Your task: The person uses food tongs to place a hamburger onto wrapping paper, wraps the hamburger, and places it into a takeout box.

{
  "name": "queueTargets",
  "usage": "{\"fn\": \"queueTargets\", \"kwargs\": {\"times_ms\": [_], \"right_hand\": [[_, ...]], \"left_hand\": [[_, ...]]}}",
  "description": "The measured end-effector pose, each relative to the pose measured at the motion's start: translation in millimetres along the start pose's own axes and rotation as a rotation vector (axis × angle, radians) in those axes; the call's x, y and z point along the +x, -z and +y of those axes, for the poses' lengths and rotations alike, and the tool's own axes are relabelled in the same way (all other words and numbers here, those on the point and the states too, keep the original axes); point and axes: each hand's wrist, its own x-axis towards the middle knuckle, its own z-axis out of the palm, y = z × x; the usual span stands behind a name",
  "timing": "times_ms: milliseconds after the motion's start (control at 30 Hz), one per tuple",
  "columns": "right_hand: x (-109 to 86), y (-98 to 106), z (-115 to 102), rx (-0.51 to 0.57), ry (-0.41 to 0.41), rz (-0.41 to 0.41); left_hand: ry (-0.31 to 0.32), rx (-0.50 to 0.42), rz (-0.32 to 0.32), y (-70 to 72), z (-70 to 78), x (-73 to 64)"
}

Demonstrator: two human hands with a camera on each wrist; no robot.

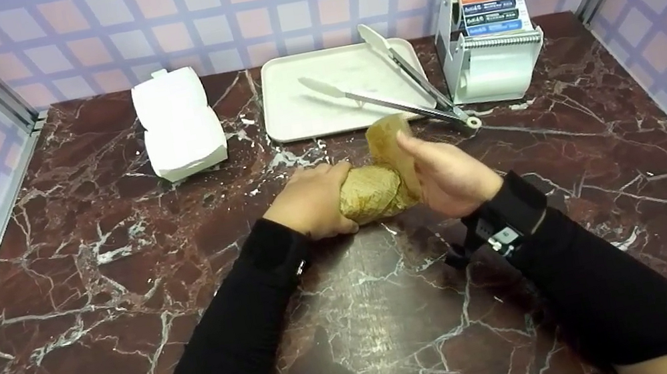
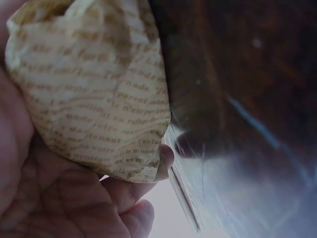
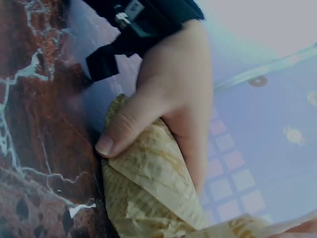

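A roundish bundle wrapped in yellow-brown printed paper [image 1: 370, 194] lies on the table in front of the person; its contents are hidden. My left hand [image 1: 312, 202] holds the bundle's left end, fingers on the far side and thumb on the near side. Print lines cover the wrapped paper [image 2: 94, 94] beside the left palm [image 2: 54, 193]. At the right end a loose paper flap [image 1: 391, 145] stands up. Against it my right hand [image 1: 455, 175] is held on edge, one straight digit overlapping the flap. The right wrist view shows the left thumb [image 3: 124, 130] lying along the wrapping.
Behind the hands, a white tray [image 1: 296, 127] carries the ends of metal tongs [image 1: 390, 103]. An opened white clamshell box [image 1: 181, 128] stands at the back left. A label dispenser [image 1: 489, 46] with a clear roll is at the back right. Tiled walls border the marbled table [image 1: 372, 336].
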Motion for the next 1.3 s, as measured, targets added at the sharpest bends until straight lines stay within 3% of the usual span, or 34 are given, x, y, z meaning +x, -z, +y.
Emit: {"fn": "queueTargets", "kwargs": {"times_ms": [200,500,667,733,833,1067,1200,1300], "right_hand": [[-1.6,-14.1,5.3,-0.209,0.050,-0.012],[-3.8,-24.0,14.3,-0.132,0.039,-0.055],[2.3,-16.2,16.6,-0.091,0.072,0.042],[7.0,-12.3,18.5,-0.170,0.086,0.103],[14.1,-5.8,21.4,-0.380,0.113,0.154],[21.4,3.0,22.1,-0.854,0.140,0.183],[22.6,7.3,22.0,-1.111,0.173,0.151],[22.5,7.8,22.9,-1.224,0.164,0.073]], "left_hand": [[0.007,0.008,-0.012,0.1,1.7,-0.4],[-0.002,0.027,-0.011,-1.6,0.7,0.4],[-0.013,0.028,-0.003,-2.2,-0.5,1.0],[-0.022,0.034,0.002,-2.3,-0.9,1.0],[-0.025,0.027,0.010,-2.0,-0.9,0.6],[-0.029,-0.005,-0.004,-1.6,-0.2,1.0],[-0.019,-0.013,-0.014,-1.8,-0.3,1.3],[0.023,-0.038,-0.016,-1.0,-0.5,-0.4]]}}
